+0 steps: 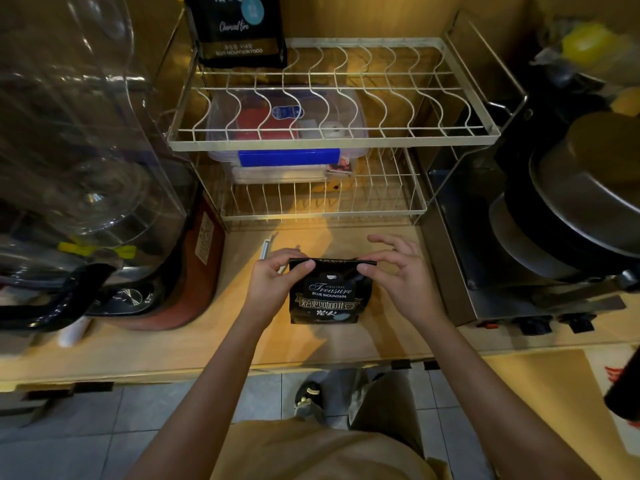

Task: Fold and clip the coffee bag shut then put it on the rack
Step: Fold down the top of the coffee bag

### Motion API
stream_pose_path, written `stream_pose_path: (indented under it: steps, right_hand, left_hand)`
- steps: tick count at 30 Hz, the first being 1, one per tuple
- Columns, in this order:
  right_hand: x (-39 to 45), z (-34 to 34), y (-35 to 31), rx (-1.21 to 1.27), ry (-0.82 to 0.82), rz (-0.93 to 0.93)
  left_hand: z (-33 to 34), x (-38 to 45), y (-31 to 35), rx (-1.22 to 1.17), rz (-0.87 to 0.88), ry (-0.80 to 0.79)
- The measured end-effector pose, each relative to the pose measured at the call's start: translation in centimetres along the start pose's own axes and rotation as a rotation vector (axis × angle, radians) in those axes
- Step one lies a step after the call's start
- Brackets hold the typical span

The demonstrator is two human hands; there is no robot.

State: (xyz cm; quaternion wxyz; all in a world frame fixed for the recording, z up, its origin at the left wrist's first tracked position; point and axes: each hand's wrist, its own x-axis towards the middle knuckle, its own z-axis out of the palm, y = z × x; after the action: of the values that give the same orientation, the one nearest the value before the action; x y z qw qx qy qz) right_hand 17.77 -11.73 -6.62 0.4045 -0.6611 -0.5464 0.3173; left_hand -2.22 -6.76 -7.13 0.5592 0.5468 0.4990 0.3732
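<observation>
Coffee bag [327, 296] stands upright on the wooden counter [242, 341], at 6 o'clock from the wire rack [332, 133], near its lower tier. My left hand [273, 278] pinches the bag's top edge at its 9 o'clock corner, thumb in front, fingers curled behind. My right hand [398, 271] pinches the 3 o'clock corner with thumb and forefinger, other fingers spread loose. Top strip looks already turned over once, flat between my hands.

Handling guess: small foil-type pouch, light, soft body, slick glossy skin; the top band is crisp and should hold a crease. Best hold is the two top corners, as now, so the fold stays square. Squeezing the belly would puff it open.

White clip-like bar [265, 249] lies on the counter at 11 o'clock from the bag, just beyond my left hand; cannot confirm it's the clip. Another coffee bag [239, 29] stands on the rack's upper tier, 11 o'clock end. Clear box with blue latch [289, 157] sits on the lower tier.
</observation>
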Motion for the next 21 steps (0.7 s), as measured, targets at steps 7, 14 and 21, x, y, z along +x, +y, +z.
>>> stream_pose_path:
  steps: [7,14,21]
  right_hand:
    - [1.2,1.3,0.1,0.180,-0.004,0.091]
    - [1.3,0.9,0.9,0.272,-0.028,0.155]
    - [1.2,1.2,1.0,0.312,-0.022,0.181]
  left_hand:
    - [-0.7,0.5,-0.4,-0.071,-0.061,-0.024]
    - [-4.3,0.4,-7.2,0.661,-0.033,0.255]
    - [-3.8,-0.8,-10.4,0.902,-0.090,0.136]
